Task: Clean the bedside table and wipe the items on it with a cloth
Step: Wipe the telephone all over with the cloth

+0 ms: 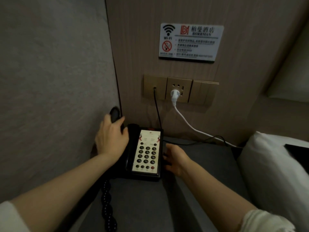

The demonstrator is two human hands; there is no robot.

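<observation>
A black desk telephone (147, 153) with a pale keypad panel stands on the dark grey bedside table (200, 178), near the wall. My left hand (111, 137) grips the black handset (115, 114), whose upper end sticks out above my fingers, left of the phone body. A black coiled cord (107, 208) hangs down from it along the table's left front. My right hand (175, 159) lies against the phone's right side with fingers loosely bent; they touch its edge. No cloth is in view.
On the wall behind are a socket and switch panel (180, 89) with a white plug (174, 95), a white cable (192, 126) and thin black wires running along the table's back. A hotel Wi-Fi sign (189, 41) hangs above. A white pillow (275, 173) borders the table at right.
</observation>
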